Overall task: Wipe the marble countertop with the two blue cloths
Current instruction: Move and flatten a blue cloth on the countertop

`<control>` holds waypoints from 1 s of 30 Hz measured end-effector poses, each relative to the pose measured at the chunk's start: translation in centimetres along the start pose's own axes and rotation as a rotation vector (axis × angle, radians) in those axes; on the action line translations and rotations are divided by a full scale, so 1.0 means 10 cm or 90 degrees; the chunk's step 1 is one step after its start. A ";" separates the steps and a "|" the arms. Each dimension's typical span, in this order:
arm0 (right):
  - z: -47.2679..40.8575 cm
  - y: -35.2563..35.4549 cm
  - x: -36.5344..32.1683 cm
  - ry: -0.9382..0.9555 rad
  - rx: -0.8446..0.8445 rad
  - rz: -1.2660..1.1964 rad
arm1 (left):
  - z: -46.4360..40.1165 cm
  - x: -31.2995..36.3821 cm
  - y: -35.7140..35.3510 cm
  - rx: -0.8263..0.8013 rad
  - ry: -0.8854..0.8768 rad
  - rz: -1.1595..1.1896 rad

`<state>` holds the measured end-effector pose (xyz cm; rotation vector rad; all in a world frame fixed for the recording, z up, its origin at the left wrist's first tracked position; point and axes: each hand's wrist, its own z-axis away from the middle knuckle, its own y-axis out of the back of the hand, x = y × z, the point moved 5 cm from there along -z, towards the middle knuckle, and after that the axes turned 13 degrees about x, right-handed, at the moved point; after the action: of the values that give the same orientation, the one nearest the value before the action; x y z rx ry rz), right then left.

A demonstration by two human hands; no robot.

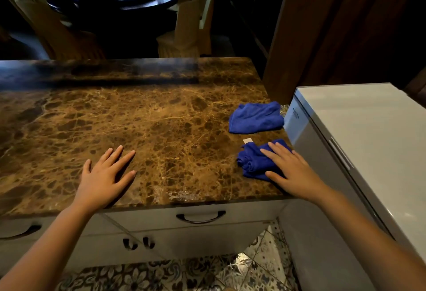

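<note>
Both forearms reach forward over the near edge of the marble table (pixel 161 115), palms down. The left hand (pixel 105 175) lies flat on bare stone with fingers (pixel 125 158) spread and holding nothing, while the right hand (pixel 291 171) presses flat, fingers extended and unclenched, on the bunched near blue cloth (pixel 252 161) by the table's right edge. Farther back, apart from it, the second blue cloth (pixel 255 118) lies untouched, just beside a white appliance (pixel 368 134).

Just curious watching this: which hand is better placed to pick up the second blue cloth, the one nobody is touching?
Probably the right hand. It lies flat on the near cloth, and the far cloth sits just beyond it by the white appliance. The left hand rests on bare countertop, well across from both.
</note>
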<state>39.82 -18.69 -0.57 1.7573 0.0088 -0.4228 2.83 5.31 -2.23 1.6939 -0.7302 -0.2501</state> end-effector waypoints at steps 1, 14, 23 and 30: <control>0.00 -0.01 0.01 0.002 0.008 -0.005 | 0.00 0.00 0.00 -0.001 0.001 0.000; -0.11 -0.06 -0.05 0.009 -0.025 0.018 | -0.01 0.02 0.01 -0.004 0.006 0.000; -0.01 -0.04 0.03 0.072 -0.033 0.055 | 0.00 0.02 0.02 -0.015 0.008 -0.005; -0.09 -0.01 -0.23 0.023 0.039 0.050 | -0.07 0.07 0.10 -0.052 0.019 0.014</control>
<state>37.90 -17.26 0.13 1.8185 -0.0479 -0.3376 3.45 5.36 -0.91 1.6085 -0.7071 -0.2355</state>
